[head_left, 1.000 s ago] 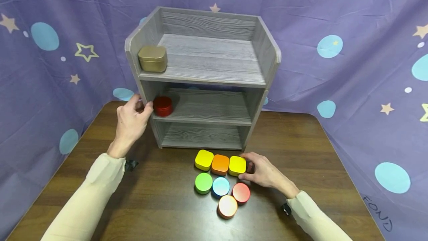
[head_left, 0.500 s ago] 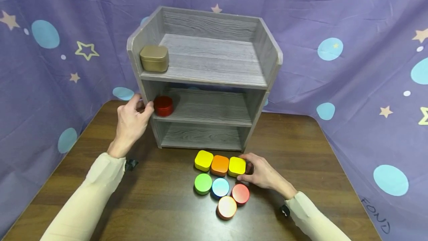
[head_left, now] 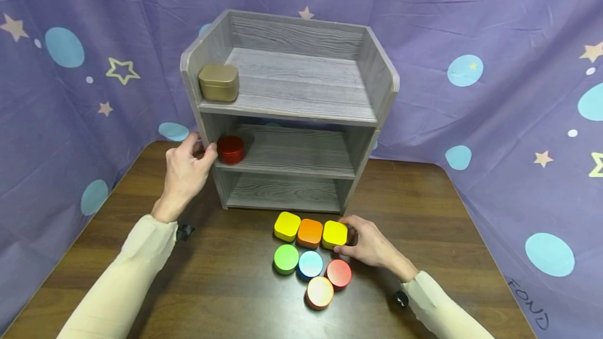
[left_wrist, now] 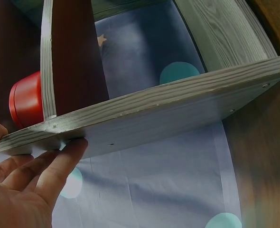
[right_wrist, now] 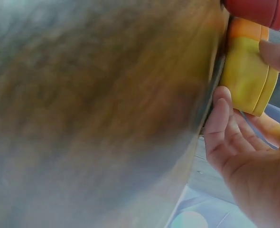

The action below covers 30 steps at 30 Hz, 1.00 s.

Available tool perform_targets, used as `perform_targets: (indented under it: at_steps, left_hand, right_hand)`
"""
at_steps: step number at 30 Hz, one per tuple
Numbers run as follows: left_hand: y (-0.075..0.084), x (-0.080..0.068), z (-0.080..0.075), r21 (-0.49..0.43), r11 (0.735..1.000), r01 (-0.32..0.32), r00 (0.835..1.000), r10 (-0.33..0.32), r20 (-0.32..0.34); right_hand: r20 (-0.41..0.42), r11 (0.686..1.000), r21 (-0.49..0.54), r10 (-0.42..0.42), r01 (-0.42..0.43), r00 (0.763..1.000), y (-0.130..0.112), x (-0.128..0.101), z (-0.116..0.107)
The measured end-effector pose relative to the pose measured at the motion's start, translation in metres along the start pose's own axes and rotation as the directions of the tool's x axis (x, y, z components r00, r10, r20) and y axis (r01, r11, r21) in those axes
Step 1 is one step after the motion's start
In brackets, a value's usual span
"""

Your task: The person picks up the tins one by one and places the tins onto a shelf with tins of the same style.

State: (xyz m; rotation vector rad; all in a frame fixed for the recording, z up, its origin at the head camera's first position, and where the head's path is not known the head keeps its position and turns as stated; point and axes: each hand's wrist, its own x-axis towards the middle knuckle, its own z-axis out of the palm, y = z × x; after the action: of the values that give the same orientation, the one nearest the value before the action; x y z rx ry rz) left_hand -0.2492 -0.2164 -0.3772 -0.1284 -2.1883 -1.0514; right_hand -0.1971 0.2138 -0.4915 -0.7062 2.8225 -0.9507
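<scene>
My left hand (head_left: 187,171) holds the left side panel of a grey wooden shelf unit (head_left: 301,111), thumb at its front edge and fingertips against the outer face in the left wrist view. Just inside that panel, on the middle shelf, sits a red round tin (head_left: 231,149). On the table my right hand (head_left: 369,242) grips a yellow square tin (head_left: 335,235) from its right side, between thumb and fingers. To its left, an orange square tin (head_left: 310,233) and another yellow square tin (head_left: 287,226) complete a row in front of the shelf.
Nearer than the row stand round tins: green (head_left: 286,259), blue (head_left: 310,264), red (head_left: 339,273) and orange (head_left: 320,292). A gold tin (head_left: 219,82) sits on the top shelf at left. A purple patterned curtain (head_left: 494,67) hangs behind the wooden table (head_left: 221,286).
</scene>
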Motion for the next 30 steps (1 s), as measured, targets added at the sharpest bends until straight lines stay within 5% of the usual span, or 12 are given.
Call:
perform_targets:
  at_steps: [15, 30]
  left_hand:
    - [-0.001, 0.0, 0.001, -0.009, 1.0, -0.006, 1.0, 0.006, -0.01]
    - [-0.003, 0.0, 0.002, 0.009, 0.999, -0.042, 0.999, 0.042, -0.032]
  right_hand:
    - [0.0, 0.993, 0.052, -0.11, 0.11, 0.994, -0.034, 0.004, -0.032]
    - [-0.048, 0.95, 0.018, -0.31, 0.311, 0.95, -0.098, 0.025, -0.075]
